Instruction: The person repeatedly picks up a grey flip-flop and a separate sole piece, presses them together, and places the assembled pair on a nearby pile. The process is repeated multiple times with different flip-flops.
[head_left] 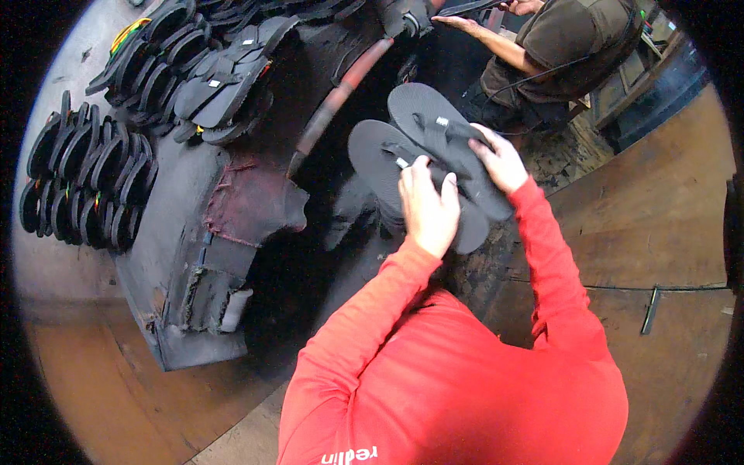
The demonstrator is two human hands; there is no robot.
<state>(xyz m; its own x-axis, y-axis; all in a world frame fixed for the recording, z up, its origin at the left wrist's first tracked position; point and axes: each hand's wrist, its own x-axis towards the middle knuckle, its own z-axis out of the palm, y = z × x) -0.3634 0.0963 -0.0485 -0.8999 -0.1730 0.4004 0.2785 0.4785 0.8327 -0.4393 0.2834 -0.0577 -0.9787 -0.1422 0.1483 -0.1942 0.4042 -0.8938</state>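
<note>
Two black flip-flops with ribbed soles and broad dark straps are held side by side before me. My left hand (430, 205) grips the left flip-flop (370, 149), its fingers at the strap next to a small white tag. Around the outer edge and strap of the right flip-flop (412, 102) my right hand (500, 160) is closed, the thumb on top. That strap also bears a small white tag. More dark sole edges (391, 220) show below the left flip-flop; whether they are in my grip is hidden.
Piled flip-flops (225, 85) cover the far left of the worktable (182, 178), with standing rows of flip-flops (89, 174) beside them. A worn red cloth (252, 200) lies on its near edge. Another person (562, 58) works at the far right. Brown boards (651, 201) lie to the right.
</note>
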